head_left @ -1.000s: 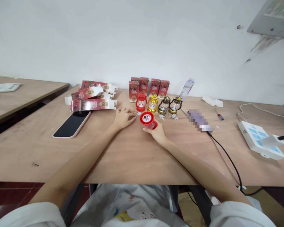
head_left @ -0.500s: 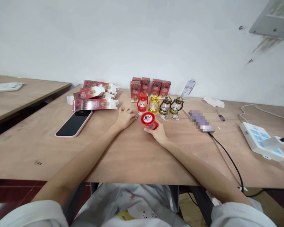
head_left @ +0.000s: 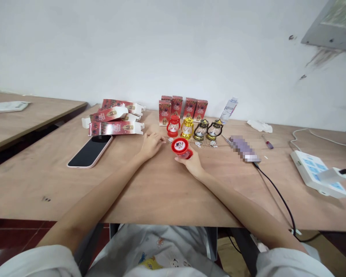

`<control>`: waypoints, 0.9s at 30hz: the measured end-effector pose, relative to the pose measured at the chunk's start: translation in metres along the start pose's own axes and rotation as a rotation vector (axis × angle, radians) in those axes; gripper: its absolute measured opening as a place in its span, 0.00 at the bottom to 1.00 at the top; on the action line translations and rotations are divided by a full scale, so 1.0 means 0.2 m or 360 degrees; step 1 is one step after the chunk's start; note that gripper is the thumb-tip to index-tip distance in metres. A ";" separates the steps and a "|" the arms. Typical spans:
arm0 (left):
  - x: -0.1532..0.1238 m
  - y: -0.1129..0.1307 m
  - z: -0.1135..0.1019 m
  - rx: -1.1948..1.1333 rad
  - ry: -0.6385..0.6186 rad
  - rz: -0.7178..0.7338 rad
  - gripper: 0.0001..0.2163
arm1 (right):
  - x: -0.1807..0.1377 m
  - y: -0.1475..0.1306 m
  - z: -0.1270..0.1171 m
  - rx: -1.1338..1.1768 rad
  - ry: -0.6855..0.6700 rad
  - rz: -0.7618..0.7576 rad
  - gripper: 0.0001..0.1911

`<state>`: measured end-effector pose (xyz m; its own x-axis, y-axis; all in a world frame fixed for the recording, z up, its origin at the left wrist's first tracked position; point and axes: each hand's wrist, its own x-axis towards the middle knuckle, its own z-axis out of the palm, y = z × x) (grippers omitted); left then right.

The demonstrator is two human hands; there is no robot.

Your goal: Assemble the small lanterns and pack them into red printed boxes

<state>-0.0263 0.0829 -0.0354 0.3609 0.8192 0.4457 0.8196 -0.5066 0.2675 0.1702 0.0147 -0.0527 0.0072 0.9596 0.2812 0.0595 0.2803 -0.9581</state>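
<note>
Though aslant, lantern [head_left: 180,146] in right hand [head_left: 194,163].

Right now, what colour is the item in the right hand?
The item is red around a whitish label; head view.

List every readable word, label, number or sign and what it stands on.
No text reads clearly.
Standing boxes: pale lettering, too small.
Lying boxes: print too blurred.
Round label on the red lantern in the right hand: too small.
Bottle: blurred.
White packet: blurred.
Power strip: too small.
</note>
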 end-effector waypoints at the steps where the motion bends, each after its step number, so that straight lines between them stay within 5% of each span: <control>1: 0.00 -0.01 0.00 -0.0079 0.0060 -0.0038 0.06 | 0.00 0.00 0.00 -0.0003 0.0000 -0.0006 0.22; 8: 0.00 0.06 -0.12 -0.0699 0.0696 -0.0162 0.08 | 0.00 -0.02 0.00 -0.0014 0.0016 0.0023 0.23; 14: -0.06 0.30 -0.23 -0.0688 0.0653 0.0404 0.07 | 0.00 -0.01 0.00 0.0015 -0.0007 -0.0005 0.22; 20: -0.07 0.32 -0.21 -0.0888 0.0656 0.0397 0.07 | 0.00 -0.01 0.00 0.0000 -0.0029 -0.0040 0.23; 27: -0.08 0.33 -0.21 -0.0672 0.0619 0.0563 0.06 | 0.00 -0.01 0.00 -0.0047 -0.0049 -0.0064 0.24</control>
<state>0.0037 0.0259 0.0104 0.3245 0.4683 0.8218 0.4086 -0.8530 0.3248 0.1698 0.0135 -0.0518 -0.0264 0.9480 0.3173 0.0886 0.3184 -0.9438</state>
